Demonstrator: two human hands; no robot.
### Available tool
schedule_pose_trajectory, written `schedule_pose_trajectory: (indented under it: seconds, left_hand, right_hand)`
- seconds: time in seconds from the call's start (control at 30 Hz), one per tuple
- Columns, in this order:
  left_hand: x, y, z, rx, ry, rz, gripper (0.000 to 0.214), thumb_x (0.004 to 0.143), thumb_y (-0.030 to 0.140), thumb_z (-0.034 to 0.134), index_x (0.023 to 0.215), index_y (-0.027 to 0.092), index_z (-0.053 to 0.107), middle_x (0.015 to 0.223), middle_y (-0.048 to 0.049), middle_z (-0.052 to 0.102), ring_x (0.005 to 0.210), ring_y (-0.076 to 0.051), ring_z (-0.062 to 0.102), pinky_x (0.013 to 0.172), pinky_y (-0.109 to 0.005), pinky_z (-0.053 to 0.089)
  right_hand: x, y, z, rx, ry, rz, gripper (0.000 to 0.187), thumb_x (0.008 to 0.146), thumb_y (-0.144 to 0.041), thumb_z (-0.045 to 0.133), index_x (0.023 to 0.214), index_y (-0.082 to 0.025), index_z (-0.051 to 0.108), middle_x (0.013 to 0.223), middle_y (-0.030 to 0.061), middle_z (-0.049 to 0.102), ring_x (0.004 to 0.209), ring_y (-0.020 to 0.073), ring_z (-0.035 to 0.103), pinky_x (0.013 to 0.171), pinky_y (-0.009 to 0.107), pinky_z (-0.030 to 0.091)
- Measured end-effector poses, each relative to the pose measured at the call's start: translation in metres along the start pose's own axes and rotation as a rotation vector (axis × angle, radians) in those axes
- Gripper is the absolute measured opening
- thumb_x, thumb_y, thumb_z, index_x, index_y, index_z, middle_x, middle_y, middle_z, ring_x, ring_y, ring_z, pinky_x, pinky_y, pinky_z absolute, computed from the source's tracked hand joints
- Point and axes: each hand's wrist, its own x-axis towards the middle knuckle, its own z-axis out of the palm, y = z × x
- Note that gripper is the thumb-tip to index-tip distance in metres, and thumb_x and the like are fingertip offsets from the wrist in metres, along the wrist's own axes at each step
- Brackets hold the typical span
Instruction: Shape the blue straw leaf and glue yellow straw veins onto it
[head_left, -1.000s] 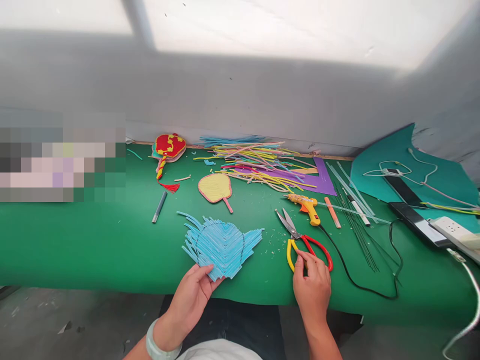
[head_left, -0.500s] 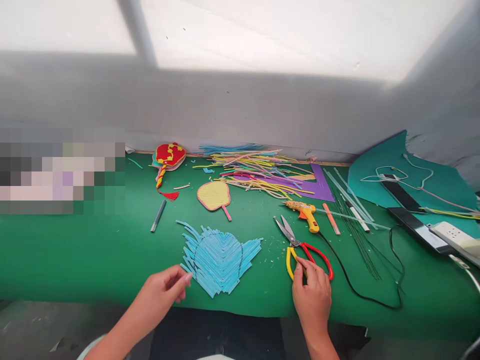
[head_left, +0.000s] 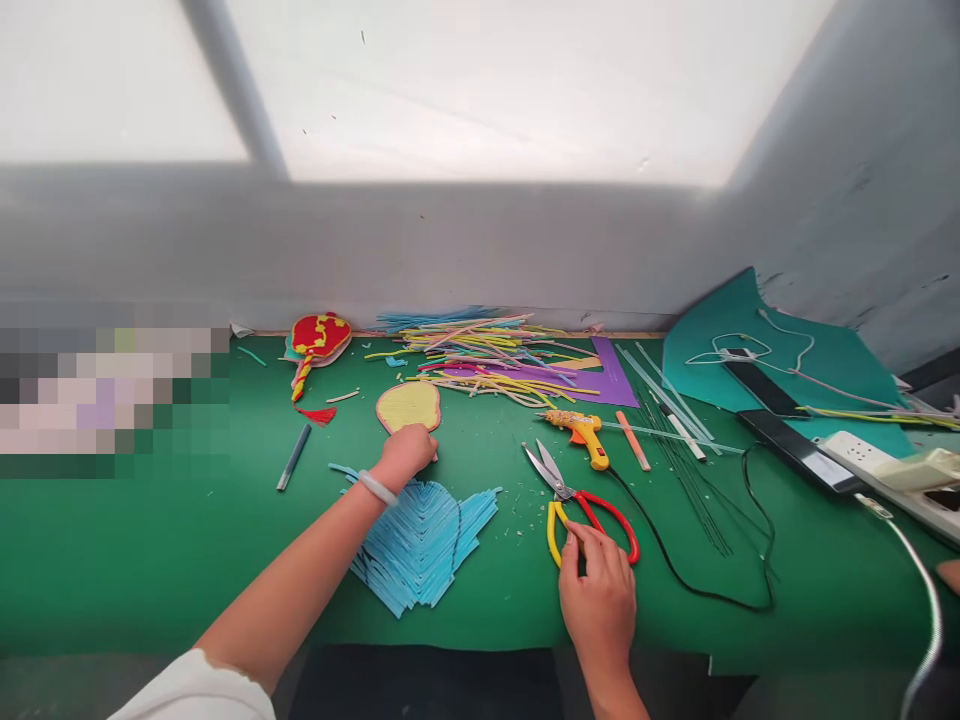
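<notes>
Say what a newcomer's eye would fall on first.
The blue panel of strips stands out first, near the front edge of the table. To its right, the right hand touches yellow-and-red-handled scissors. Farther back, a red-and-yellow fan lies left of heaped coloured strips.

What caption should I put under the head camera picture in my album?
Left hand at the yellow fan, right hand on the scissors, blue panel lying on the green table.

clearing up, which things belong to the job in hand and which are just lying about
Likely in the job:
flat yellow pink-edged paddle, at left hand
metal scissors with red and yellow handles, at right hand
flat blue panel of thin strips

Apparently just lying about:
red, yellow-patterned, tasselled fan
white plastic power strip
</notes>
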Motion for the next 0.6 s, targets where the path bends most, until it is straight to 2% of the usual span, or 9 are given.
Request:
schedule_pose_trajectory:
  seconds: [0.07,0.1,0.17,0.23,0.33,0.4,0.43,0.5,0.6]
  left_hand:
    - [-0.007,-0.006,-0.003,-0.073,0.016,0.005,0.030,0.093,0.036,0.059,0.112,0.013,0.062,0.110,-0.0097,0.065,0.094,-0.021,0.064,0.082,-0.040,0.055]
    - [-0.013,-0.009,-0.006,-0.115,0.040,0.008,0.027,0.093,0.035,0.056,0.096,0.010,0.066,0.095,-0.0109,0.068,0.085,-0.021,0.065,0.077,-0.036,0.053]
    - [-0.028,-0.013,-0.014,-0.212,0.100,0.012,0.035,0.093,0.035,0.051,0.071,0.011,0.063,0.068,-0.0090,0.065,0.068,-0.019,0.061,0.066,-0.031,0.047]
    - [-0.049,-0.016,-0.023,-0.330,0.169,0.011,0.036,0.092,0.040,0.047,0.069,0.015,0.059,0.062,-0.0048,0.062,0.058,-0.015,0.054,0.056,-0.027,0.040]
    - [-0.087,-0.017,-0.031,-0.563,0.206,0.060,0.041,0.092,0.052,0.042,0.083,0.016,0.059,0.065,0.0002,0.060,0.049,-0.010,0.044,0.048,-0.022,0.033]
    - [-0.112,-0.015,-0.027,-1.070,0.154,0.133,0.040,0.085,0.056,0.057,0.087,0.016,0.060,0.062,0.0033,0.054,0.045,-0.006,0.035,0.044,-0.020,0.026]
    - [-0.123,-0.014,-0.023,-1.224,0.111,0.148,0.040,0.081,0.056,0.064,0.086,0.016,0.059,0.060,0.0044,0.052,0.045,-0.005,0.033,0.042,-0.019,0.024]
    - [-0.140,-0.012,-0.010,-1.390,0.007,0.145,0.040,0.078,0.053,0.071,0.086,0.016,0.060,0.057,0.0051,0.051,0.044,-0.005,0.036,0.041,-0.018,0.024]
    - [-0.152,-0.012,0.012,-1.479,-0.150,0.149,0.038,0.078,0.051,0.073,0.085,0.016,0.059,0.056,0.0054,0.051,0.043,-0.005,0.040,0.040,-0.018,0.028]
  right_hand:
    - [0.001,-0.001,-0.002,0.007,-0.006,0.005,0.036,0.101,-0.033,0.039,0.099,-0.014,0.070,0.093,0.0126,0.072,0.089,0.0238,0.062,0.078,0.035,0.043]
    - [0.001,-0.001,-0.002,0.010,-0.009,0.006,0.036,0.101,-0.033,0.039,0.099,-0.014,0.070,0.093,0.0125,0.072,0.089,0.0240,0.062,0.078,0.036,0.043]
    - [0.002,-0.002,-0.003,0.017,-0.016,0.008,0.035,0.101,-0.033,0.040,0.099,-0.015,0.070,0.093,0.0122,0.072,0.089,0.0243,0.062,0.079,0.036,0.043]
    - [0.002,-0.001,-0.003,0.021,-0.024,0.013,0.036,0.101,-0.033,0.040,0.098,-0.015,0.070,0.094,0.0120,0.072,0.090,0.0245,0.062,0.079,0.036,0.043]
    - [0.001,-0.001,-0.002,0.021,-0.031,0.028,0.036,0.101,-0.034,0.040,0.098,-0.015,0.070,0.095,0.0122,0.072,0.090,0.0243,0.062,0.079,0.036,0.042]
    - [0.001,-0.001,-0.002,0.022,-0.033,0.034,0.036,0.101,-0.034,0.040,0.099,-0.015,0.070,0.096,0.0120,0.072,0.089,0.0240,0.062,0.078,0.035,0.042]
    - [0.001,-0.001,-0.003,0.024,-0.034,0.035,0.036,0.101,-0.034,0.040,0.099,-0.015,0.070,0.096,0.0119,0.072,0.089,0.0239,0.062,0.078,0.035,0.042]
    - [0.002,-0.003,-0.003,0.027,-0.036,0.041,0.036,0.101,-0.034,0.040,0.099,-0.015,0.071,0.096,0.0116,0.072,0.090,0.0237,0.062,0.078,0.035,0.042]
    - [0.002,-0.004,-0.003,0.021,-0.037,0.053,0.036,0.100,-0.033,0.040,0.100,-0.015,0.070,0.096,0.0112,0.072,0.090,0.0234,0.061,0.079,0.034,0.042]
